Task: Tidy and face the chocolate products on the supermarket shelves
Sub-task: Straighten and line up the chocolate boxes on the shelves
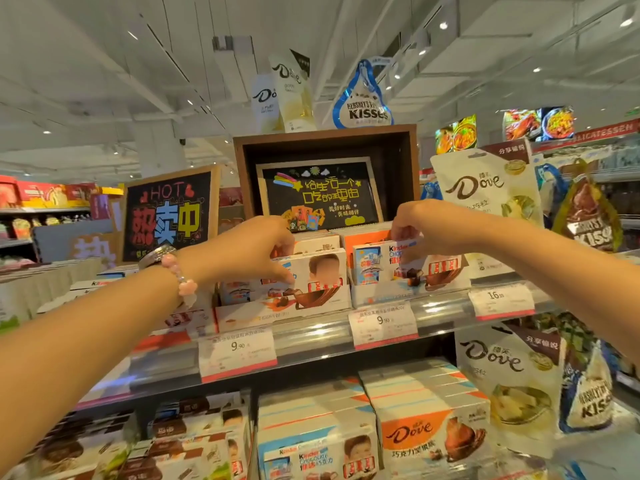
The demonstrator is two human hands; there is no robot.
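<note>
- While both arms are raised to the upper shelf (311, 336), the facing of the chocolate boxes there is judged to be the step in hand.
- The left hand (252, 251) is seen at the left chocolate box (313, 277), its fingers closed on the box's upper left part; the box stands upright in its display tray, face forward.
- The right hand (420, 223) is seen at the right chocolate box (391, 263), thumb and fingers pinched on its top edge; that box leans slightly and sits just beside the left one.
- Price tags (382, 323) are fixed along the shelf rail below both boxes.
- The next move is judged to call for the right box to be set square and drawn flush with the tray front.
- The boxes on the lower shelf (322, 434) appear not yet attended to.
</note>
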